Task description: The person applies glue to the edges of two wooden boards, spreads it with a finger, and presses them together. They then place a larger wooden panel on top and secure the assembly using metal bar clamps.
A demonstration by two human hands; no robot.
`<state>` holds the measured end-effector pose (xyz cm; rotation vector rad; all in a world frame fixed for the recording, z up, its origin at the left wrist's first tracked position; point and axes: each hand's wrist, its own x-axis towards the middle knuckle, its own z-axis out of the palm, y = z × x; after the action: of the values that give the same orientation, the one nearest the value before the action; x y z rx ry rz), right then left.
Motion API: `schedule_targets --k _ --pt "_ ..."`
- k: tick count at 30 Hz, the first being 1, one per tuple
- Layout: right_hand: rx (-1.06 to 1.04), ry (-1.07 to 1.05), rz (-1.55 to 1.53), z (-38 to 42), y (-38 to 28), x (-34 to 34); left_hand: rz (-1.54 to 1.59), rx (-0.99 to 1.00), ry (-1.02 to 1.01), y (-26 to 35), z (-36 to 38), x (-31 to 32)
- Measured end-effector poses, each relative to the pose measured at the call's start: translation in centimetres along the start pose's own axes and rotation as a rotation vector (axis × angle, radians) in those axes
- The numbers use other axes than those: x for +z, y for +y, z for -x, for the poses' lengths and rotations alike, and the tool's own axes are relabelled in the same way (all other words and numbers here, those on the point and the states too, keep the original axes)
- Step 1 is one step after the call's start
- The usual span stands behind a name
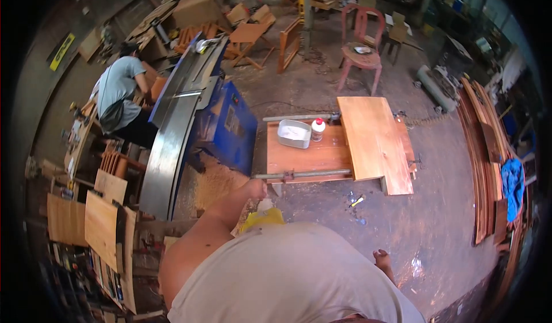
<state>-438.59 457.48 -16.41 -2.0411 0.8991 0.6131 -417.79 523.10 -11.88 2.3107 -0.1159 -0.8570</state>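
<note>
My left hand (257,189) is by the near clamp bar (316,174), its fingers curled. What they hold, if anything, is hidden. Just below that hand is a yellow thing with a pale, translucent top (263,213), partly covered by my body. My right hand (382,258) hangs low at my side, fingers curled in and nothing visible in them. Ahead lies a reddish wooden panel (305,157) between bar clamps. On it stand a grey tub (294,134) with white contents and a white bottle with a red cap (318,130). A lighter board (371,133) overlaps its right side.
A blue machine with a long metal bed (164,167) stands at left, and a person in a grey shirt (121,84) works beyond it. A red chair (362,55) is behind the panel. Long planks (480,167) line the right. A small yellow tool (357,201) lies on the floor.
</note>
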Motion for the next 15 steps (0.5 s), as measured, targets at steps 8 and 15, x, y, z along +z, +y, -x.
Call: schedule_targets --k 8,15 --pt "-0.076 0.015 0.051 2.1 -3.5 5.1 0.159 0.005 0.138 -5.8 1.8 -1.0" --pt "-0.043 0.116 -0.022 6.4 -4.5 11.1 0.098 0.181 0.176 -13.7 2.3 -5.6"
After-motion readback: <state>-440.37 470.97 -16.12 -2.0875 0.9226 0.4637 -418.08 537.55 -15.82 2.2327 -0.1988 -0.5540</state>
